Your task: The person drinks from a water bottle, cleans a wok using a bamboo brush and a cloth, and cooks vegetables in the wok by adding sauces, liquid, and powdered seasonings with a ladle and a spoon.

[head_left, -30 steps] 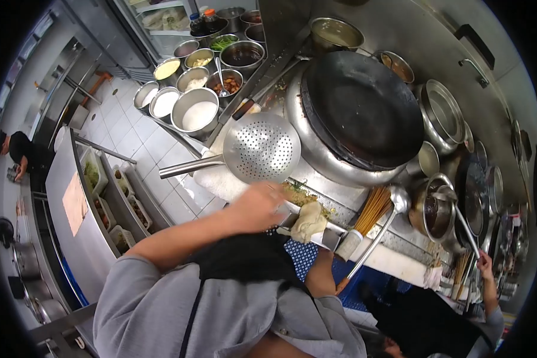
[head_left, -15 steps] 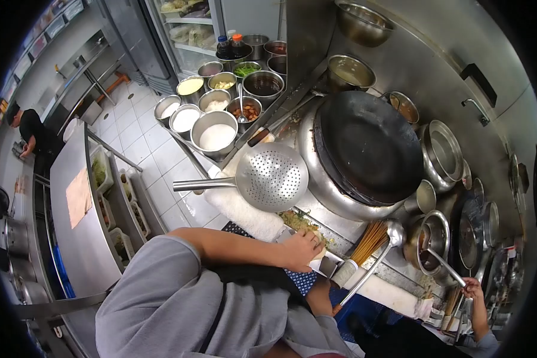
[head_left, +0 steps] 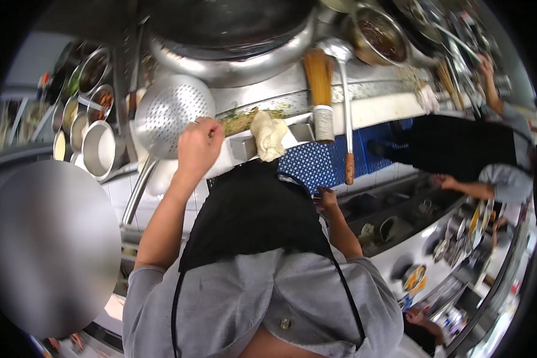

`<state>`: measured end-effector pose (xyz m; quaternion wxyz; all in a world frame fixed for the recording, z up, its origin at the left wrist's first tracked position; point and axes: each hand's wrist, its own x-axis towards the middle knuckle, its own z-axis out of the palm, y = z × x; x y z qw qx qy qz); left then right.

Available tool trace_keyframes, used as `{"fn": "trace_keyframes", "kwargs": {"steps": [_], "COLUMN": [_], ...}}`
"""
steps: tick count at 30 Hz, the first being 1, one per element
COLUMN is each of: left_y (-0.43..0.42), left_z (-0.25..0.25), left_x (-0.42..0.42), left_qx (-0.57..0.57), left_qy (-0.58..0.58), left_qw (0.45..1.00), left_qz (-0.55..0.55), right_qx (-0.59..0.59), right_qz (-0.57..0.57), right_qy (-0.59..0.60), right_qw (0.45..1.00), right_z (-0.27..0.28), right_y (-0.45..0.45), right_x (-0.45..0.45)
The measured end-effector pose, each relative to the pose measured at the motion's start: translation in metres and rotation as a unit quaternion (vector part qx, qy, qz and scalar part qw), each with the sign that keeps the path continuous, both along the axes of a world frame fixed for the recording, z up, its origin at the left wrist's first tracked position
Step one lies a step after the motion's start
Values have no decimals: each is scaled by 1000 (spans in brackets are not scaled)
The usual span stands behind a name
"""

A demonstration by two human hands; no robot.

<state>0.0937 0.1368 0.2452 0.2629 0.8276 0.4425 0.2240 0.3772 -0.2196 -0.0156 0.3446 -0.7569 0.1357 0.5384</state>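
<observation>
So the left grip (head_left: 200,146) has its fingers loosely curled, but I can't tell if there's anything tucked inside. It overlaps the near right edge of the perforated strainer (head_left: 176,110), and whether they actually touch isn't clear. The crumpled cloth (head_left: 268,136) is near that grip on its right, draped at the counter (head_left: 238,96) edge, with food scraps (head_left: 237,122) just beyond the left grip. The right grip (head_left: 327,200) is low by the apron (head_left: 253,215), and I can't tell if it's clenched or loose. Near it, a bit farther out, is the ladle (head_left: 348,119), handle end toward it, with the bamboo brush (head_left: 319,80) left of that. Way past both grips is the big dark wok (head_left: 232,18). Metal pots (head_left: 91,127) sit well left of the left grip.
</observation>
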Motion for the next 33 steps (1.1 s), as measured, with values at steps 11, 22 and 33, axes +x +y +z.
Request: {"fn": "trace_keyframes", "kwargs": {"steps": [11,22,33], "left_y": [-26,8,-49], "left_z": [-17,3,5], "left_x": [136,79,-25], "left_qx": [90,-681,-745], "left_qy": [359,-280,-466], "left_qw": [890,662,475], "left_qz": [-266,-140,-43], "right_qx": [-49,144,63], "right_qz": [97,-116,262], "right_qy": [-291,-438,-533], "right_qw": [951,880,803], "right_z": [-7,138,166], "right_y": [-35,19,115], "right_x": [-38,-5,50]}}
